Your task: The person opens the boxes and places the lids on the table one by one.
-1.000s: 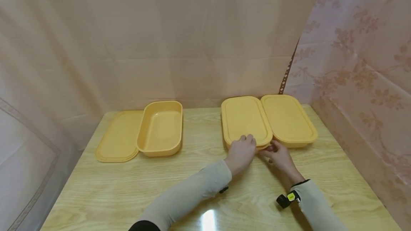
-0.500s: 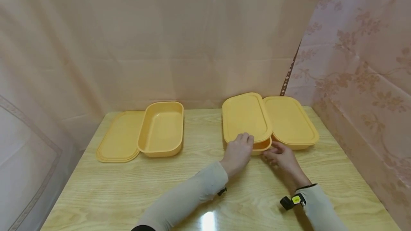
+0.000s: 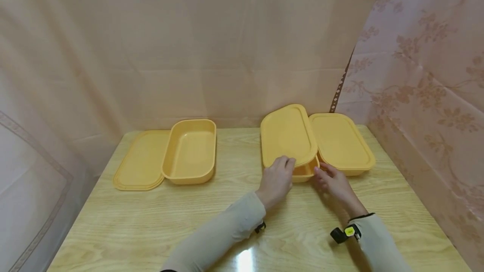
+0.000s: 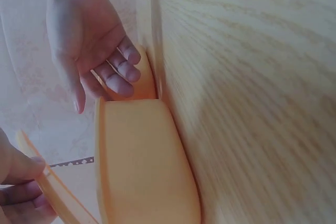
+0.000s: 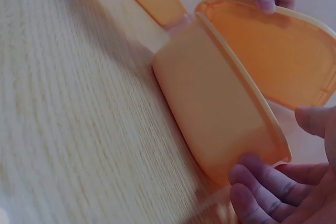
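Observation:
My left hand (image 3: 277,181) pinches the front edge of a yellow lid (image 3: 289,135). That lid is tilted, its near edge raised off a yellow rectangular food container (image 3: 302,178), so part of the inside shows. In the right wrist view the lid's underside (image 5: 289,51) faces the camera, above the container wall (image 5: 210,98). Beside the container's front right corner is my right hand (image 3: 338,186); its fingertips (image 5: 244,174) are at the wall. Its thumb stands off the rim, and its fingers look loosely extended in the left wrist view.
A second container with its lid on (image 3: 342,142) stands close against the right side. Toward the left are an uncovered yellow container (image 3: 190,150) and a flat lid (image 3: 141,160), partly behind it. Cloth (image 3: 242,53) hangs behind the wooden table (image 3: 211,205).
The lid has come up at its near edge and shifted back and slightly left with my left hand, uncovering the container's front. My right hand has loosened from the container's front corner.

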`<action>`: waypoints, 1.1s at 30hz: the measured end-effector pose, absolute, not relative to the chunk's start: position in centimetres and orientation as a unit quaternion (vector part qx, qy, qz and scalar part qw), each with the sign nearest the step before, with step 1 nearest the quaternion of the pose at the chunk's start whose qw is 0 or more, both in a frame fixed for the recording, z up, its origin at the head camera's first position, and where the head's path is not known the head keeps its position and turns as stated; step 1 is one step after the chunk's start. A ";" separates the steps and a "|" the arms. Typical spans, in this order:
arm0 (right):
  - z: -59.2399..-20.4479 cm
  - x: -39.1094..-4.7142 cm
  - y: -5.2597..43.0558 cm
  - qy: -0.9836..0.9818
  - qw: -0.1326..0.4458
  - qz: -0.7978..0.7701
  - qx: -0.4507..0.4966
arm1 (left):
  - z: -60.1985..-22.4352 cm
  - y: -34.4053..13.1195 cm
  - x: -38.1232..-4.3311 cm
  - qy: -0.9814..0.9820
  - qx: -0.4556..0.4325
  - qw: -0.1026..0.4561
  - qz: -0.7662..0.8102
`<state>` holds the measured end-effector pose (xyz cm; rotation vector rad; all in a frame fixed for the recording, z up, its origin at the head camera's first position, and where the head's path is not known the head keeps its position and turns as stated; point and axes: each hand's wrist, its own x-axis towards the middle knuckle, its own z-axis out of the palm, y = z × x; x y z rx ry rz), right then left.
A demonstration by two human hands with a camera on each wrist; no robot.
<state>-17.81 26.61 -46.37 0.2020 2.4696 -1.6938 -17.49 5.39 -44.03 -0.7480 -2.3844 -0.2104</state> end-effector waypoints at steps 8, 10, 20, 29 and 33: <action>-46.3 -18.3 25.9 0.804 0.062 -0.585 0.082 | -44.4 5.1 -17.7 -0.880 -0.298 0.350 -0.120; -46.4 -18.3 25.7 0.803 0.063 -0.587 0.082 | -44.5 5.1 -17.8 -0.877 -0.297 0.356 -0.121; -46.7 -18.5 25.6 0.814 0.065 -0.571 0.086 | -45.0 4.8 -17.7 -0.870 -0.295 0.372 -0.134; -46.6 -18.4 25.7 0.812 0.072 -0.572 0.089 | -45.0 4.5 -17.6 -0.864 -0.292 0.381 -0.155; -46.5 -18.4 25.7 0.815 0.075 -0.568 0.089 | -45.0 4.4 -17.5 -0.862 -0.289 0.381 -0.169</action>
